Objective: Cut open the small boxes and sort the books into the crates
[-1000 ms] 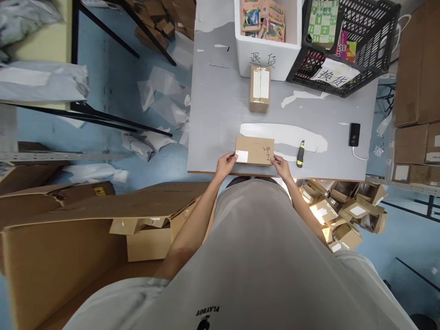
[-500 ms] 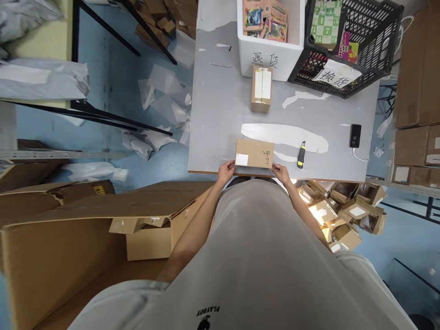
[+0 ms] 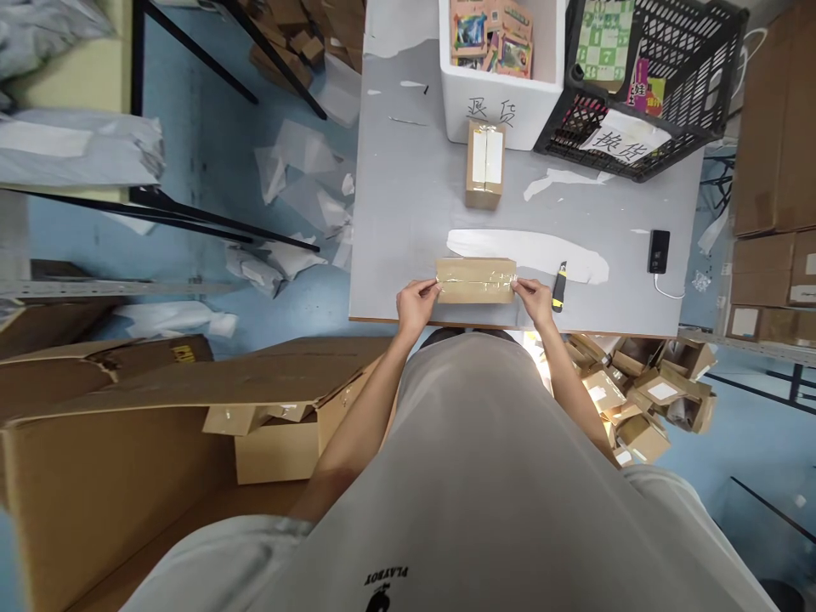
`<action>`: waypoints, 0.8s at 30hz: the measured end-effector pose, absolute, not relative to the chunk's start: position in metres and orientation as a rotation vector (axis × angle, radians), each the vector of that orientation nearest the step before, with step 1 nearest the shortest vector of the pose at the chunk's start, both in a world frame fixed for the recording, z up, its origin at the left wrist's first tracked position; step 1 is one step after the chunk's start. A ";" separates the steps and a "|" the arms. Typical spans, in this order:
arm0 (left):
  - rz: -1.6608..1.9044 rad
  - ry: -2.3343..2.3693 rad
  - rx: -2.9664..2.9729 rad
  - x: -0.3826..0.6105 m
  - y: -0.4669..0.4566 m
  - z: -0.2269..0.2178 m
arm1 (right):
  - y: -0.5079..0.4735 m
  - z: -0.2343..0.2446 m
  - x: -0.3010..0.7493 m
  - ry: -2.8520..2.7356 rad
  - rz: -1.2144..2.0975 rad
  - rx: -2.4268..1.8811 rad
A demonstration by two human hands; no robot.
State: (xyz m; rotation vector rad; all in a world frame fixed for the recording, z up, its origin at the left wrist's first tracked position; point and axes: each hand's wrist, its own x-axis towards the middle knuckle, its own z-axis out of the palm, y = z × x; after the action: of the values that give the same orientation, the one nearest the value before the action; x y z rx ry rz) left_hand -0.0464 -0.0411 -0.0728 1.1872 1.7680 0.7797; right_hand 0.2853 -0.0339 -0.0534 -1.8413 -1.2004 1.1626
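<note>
Between my two hands is a small brown cardboard box (image 3: 475, 293), with a strip of clear tape running along the seam of the face toward me. My left hand (image 3: 416, 302) pinches its left end, fingers closed. At the right end, the fingers of my right hand (image 3: 534, 299) grip the box the same way. The box is over the front part of the grey table (image 3: 395, 221); whether it rests on the surface I cannot tell. A yellow and black box cutter (image 3: 559, 287) lies just right of my right hand.
A second taped carton (image 3: 485, 170) stands before a white foam bin (image 3: 503, 106) of colourful packets. Beside that is a black plastic crate (image 3: 707, 110). A black phone-like device (image 3: 659, 252) with a cable lies at right. A large open carton (image 3: 127, 476) stands at my left.
My hands have turned the box over: the written, labelled face has gone from view and the taped seam shows. Both hands have risen slightly along its ends.
</note>
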 end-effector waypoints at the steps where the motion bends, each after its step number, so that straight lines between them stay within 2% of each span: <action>1: 0.754 1.785 1.175 -0.046 -0.040 -0.073 | -0.033 -0.056 0.284 -1.194 1.179 -1.867; 11: 0.759 1.732 1.150 -0.058 -0.041 -0.102 | -0.038 -0.084 0.293 -1.075 1.333 -1.895; 16: 0.558 1.716 1.079 -0.054 -0.045 -0.122 | -0.044 -0.093 0.290 -1.119 1.405 -1.941; 20: 0.502 1.672 1.103 -0.044 -0.045 -0.124 | -0.046 -0.095 0.277 -1.142 1.479 -1.918; 24: 0.606 1.658 1.110 -0.042 -0.043 -0.118 | -0.047 -0.088 0.277 -1.186 1.428 -1.850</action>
State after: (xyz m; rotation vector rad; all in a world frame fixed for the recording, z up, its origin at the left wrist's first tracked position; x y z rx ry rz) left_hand -0.0423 -0.0435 -0.1177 1.1102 1.6576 0.6064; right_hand 0.2768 -0.0467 -0.0883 -1.8503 -1.1856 1.4283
